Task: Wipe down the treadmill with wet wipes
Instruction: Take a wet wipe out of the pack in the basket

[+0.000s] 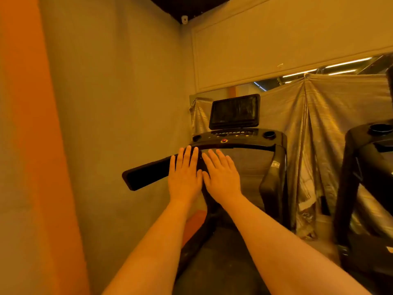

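Forearms (159, 241) stretch ahead; our left hand (184, 175) and right hand (221, 173) flat over treadmill (234, 136) handrail (148, 173), fingers (188, 155) straight, gripping nothing. No wipe in view: we risk rubbing bare-handed, cleaning nothing.

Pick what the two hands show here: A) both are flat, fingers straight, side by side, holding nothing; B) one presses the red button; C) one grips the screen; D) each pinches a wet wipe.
A: the left hand and right hand are spread flat next to each other, both empty, by the handrail of the treadmill.
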`<state>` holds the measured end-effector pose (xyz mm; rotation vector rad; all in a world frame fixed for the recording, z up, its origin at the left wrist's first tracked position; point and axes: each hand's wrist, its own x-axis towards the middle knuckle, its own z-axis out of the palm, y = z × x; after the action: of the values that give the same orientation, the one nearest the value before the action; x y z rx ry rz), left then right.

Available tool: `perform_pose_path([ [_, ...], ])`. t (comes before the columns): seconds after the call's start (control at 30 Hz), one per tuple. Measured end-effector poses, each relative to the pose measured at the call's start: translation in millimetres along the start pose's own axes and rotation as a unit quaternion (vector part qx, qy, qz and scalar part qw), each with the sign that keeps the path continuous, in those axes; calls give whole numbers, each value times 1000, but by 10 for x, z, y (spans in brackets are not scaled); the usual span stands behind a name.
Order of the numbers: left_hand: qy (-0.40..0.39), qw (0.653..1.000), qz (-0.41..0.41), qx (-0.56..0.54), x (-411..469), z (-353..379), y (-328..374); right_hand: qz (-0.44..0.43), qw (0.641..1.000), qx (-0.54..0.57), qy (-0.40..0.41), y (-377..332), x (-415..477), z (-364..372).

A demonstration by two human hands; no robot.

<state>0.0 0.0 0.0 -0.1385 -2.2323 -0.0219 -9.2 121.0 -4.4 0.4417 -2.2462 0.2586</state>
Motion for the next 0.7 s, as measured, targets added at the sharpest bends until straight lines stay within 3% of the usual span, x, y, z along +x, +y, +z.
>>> perform_pose_path([
  [0.3,-124,989,-61,45,-1178,289,-677,-21,998,31,-45,-562,-829,936],
  [0.7,-283,932,-202,102,-2805,348,-790,-95,966,95,-222,-1178,-2120,1384],
])
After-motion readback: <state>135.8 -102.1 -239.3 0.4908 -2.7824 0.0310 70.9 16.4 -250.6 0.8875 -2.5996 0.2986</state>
